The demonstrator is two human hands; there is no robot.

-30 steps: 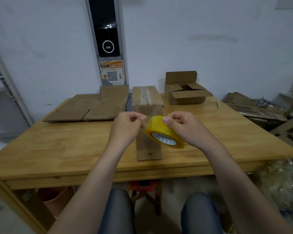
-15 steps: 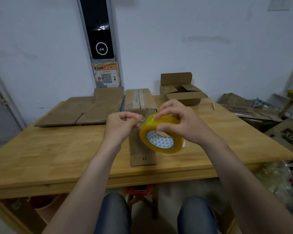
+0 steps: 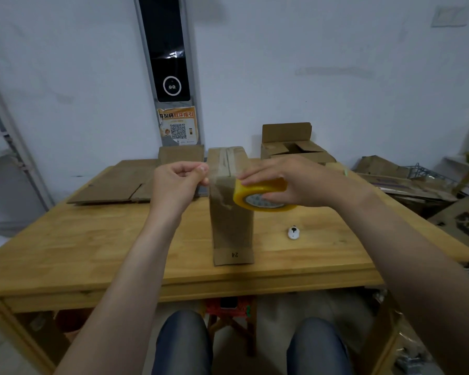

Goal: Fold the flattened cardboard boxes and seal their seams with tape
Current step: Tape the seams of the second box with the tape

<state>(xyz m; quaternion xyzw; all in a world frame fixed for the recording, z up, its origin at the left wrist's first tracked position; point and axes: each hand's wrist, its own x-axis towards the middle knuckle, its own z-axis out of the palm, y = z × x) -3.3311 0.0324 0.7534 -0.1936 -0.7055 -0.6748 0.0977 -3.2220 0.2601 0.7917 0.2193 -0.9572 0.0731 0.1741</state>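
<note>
Over cardboard box [image 3: 232,226], right hand [image 3: 303,182] grips yellow tape roll [image 3: 263,186]; left hand [image 3: 178,182] pinches film [image 3: 221,182].

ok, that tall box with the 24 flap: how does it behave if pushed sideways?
Probably tips: the box appears to stand tall on a narrow base. Likely light, as folded cardboard, so it may also slide on the smooth wooden table.

A small white gadget [image 3: 293,233] lies on the table [image 3: 92,253].
</note>
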